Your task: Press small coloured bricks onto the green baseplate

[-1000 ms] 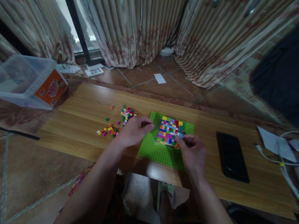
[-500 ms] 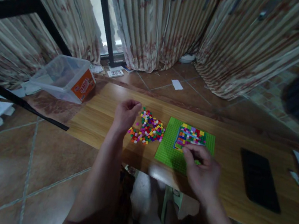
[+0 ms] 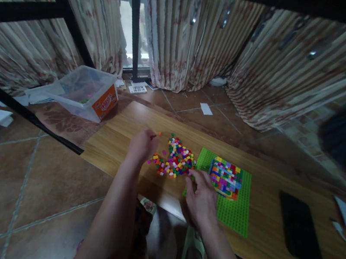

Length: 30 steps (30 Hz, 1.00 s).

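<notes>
Prob. picking bricks [image 3: 176, 158] by L edge of baseplate [image 3: 232, 220]; L hand [image 3: 144, 146] & R hand [image 3: 202, 195]: grips unclear; needs precise pinch.

Tabletop [image 3: 115, 140], wood-grained, one: spanning the scene left to right. Loose bricks [image 3: 179, 159], small, many colours: lying in a scattered heap mid-tabletop. Hands, two: left hand [image 3: 143, 146] curling just left of the heap; right hand [image 3: 203, 195] holding its fingertips at the heap's right edge, grip unclear. Baseplate [image 3: 234, 220], green: lying right of the heap, bearing a multicoloured brick panel [image 3: 226, 178]. Black device [image 3: 301, 231], flat: lying farther right. Clear bin [image 3: 79, 108], orange-labelled: standing far left. Patterned curtains [image 3: 186, 44]: hanging at the far side.
</notes>
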Tool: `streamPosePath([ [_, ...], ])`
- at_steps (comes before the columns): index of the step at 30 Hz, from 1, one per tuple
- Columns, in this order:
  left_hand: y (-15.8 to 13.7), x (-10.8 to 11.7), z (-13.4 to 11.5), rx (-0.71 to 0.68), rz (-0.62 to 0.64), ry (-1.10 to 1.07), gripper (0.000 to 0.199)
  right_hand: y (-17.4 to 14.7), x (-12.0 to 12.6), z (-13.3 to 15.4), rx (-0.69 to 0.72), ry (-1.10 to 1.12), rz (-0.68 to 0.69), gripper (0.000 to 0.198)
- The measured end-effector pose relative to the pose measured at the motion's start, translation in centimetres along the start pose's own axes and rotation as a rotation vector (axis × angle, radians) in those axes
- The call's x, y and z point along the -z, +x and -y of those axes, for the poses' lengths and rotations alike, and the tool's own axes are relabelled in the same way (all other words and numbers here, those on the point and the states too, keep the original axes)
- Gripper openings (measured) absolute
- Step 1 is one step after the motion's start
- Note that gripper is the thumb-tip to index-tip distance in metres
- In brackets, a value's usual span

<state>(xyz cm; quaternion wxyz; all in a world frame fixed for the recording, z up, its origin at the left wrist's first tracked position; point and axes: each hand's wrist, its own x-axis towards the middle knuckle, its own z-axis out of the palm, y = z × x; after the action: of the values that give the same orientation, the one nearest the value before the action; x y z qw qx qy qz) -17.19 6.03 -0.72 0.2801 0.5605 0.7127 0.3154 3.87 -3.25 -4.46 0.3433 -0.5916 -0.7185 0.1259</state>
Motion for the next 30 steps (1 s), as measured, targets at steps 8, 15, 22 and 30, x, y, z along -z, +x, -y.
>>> streamPosePath([
  [8, -0.4, 1.7, 0.4, 0.144, 0.255, 0.502, 0.035, 0.9, -2.0, 0.0, -0.090, -0.201, 0.005, 0.041],
  [15, -0.8, 1.2, -0.3, 0.045, 0.369, 0.481, 0.037, 0.4, -3.7, 2.1, -0.031, -0.153, 0.088, 0.040],
  [22, -0.9, 0.5, -0.7, -0.015, 0.321, 0.355, 0.035, 0.7, -4.5, 3.5, 0.108, 0.044, 0.149, 0.041],
  [30, -0.4, 1.7, 0.2, 0.000, 0.183, 0.355, 0.033, 5.4, -3.1, 0.5, -0.111, -0.133, -0.055, 0.037],
])
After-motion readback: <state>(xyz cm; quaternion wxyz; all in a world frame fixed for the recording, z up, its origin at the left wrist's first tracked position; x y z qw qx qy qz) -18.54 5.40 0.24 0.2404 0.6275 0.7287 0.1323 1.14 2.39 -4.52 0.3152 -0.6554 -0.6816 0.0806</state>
